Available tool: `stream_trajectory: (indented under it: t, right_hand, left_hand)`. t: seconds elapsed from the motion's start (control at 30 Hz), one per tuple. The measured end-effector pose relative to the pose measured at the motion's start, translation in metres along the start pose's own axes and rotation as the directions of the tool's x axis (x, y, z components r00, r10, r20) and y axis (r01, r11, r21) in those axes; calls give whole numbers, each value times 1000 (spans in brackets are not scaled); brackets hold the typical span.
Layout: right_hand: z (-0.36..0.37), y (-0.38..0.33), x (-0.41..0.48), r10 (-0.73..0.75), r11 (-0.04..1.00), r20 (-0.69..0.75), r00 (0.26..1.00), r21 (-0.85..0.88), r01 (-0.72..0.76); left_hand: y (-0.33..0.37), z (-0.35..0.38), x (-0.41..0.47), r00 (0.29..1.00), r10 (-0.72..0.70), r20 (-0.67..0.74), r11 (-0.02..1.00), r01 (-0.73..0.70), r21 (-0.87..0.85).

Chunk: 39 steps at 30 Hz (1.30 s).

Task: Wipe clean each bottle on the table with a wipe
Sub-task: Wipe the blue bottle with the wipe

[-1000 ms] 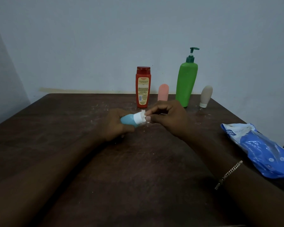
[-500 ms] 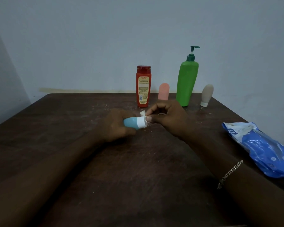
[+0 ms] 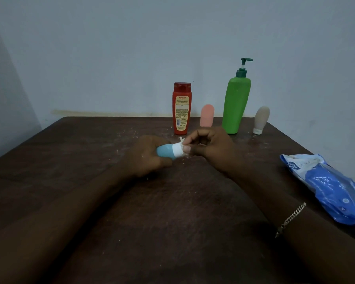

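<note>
Wiping the blue bottle [image 3: 165,153] over mid-table [image 3: 172,212]!
Gripping its body sideways in the left hand [image 3: 146,156], pinching a white wipe [image 3: 181,141] onto the cap end with the right hand [image 3: 211,148].

Blue bottle [image 3: 164,153] sideways, wipe [image 3: 181,140] at cap.

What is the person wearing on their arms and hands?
Both arms are bare, with no sleeves in view. A pale metal chain bracelet circles the right wrist. The left hand and the right hand wear no gloves, and no ring or watch shows.
</note>
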State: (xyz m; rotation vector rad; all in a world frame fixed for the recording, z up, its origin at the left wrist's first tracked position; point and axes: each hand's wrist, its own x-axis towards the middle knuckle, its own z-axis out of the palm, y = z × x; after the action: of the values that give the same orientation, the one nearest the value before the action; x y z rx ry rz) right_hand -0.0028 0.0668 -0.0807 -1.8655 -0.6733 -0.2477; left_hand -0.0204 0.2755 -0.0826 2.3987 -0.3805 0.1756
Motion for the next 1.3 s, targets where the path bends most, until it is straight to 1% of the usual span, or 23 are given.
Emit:
stream_trajectory:
  t: [0.07,0.1,0.17,0.23,0.3,0.37,0.43,0.53,0.67,0.7,0.8,0.9,1.0,1.07,1.13,1.2,1.3]
  right_hand:
    - [0,1,0,10,1000,-16,1000,0,-10]
    - [0,2,-1,13,1000,-27,1000,13,-12]
    - [1,0,0,14,999,-31,999,39,-13]
    - [0,-2,0,15,999,-16,1000,40,-14]
    - [0,-2,0,18,999,-4,1000,44,-18]
    - [0,0,0,26,999,-32,999,43,-25]
    - [-1,0,-1,31,999,-50,998,41,-29]
    - [-1,-2,-1,5,998,-33,999,61,-3]
    - [0,-1,0,34,998,-50,998,60,-31]
    - [0,0,1,44,997,-54,998,62,-41]
    - [0,1,1,59,996,-52,997,66,-55]
    - [2,8,2,84,993,-57,995,88,-79]
    - [3,14,3,170,977,-29,985,135,-165]
    - [4,16,6,213,971,-35,976,122,-207]
    - [4,20,8,233,970,-79,969,90,-226]
    - [3,28,9,249,968,-126,960,56,-244]
    - [1,37,8,240,969,-167,956,-13,-246]
  left_hand:
    - [0,0,-1,999,26,29,1000,-26,15]
    - [-1,0,0,1000,24,17,1000,-24,2]
    - [-4,1,1,999,-29,-37,998,27,-64]
    - [-5,2,3,997,-50,-53,995,45,-91]
    - [-5,3,3,1000,-14,-10,999,14,-34]
    - [-6,4,3,1000,3,18,1000,-3,11]
    - [-8,5,5,1000,-16,-10,1000,16,-15]
    - [-7,4,5,999,-19,-45,999,17,-48]
    - [-4,3,1,998,52,27,998,-53,34]
    - [-6,3,1,999,51,21,999,-51,10]
    - [-11,5,3,1000,14,2,989,-13,-148]
    - [-14,6,5,999,24,28,985,-19,-173]
    - [-16,2,7,1000,25,10,979,-23,-202]
    - [-17,-3,10,999,-14,32,969,22,-247]
    - [-20,-8,13,997,-70,44,958,79,-276]
    - [-24,-15,18,995,-95,-5,967,92,-237]
    - [-27,-26,25,991,-63,-119,989,46,-143]
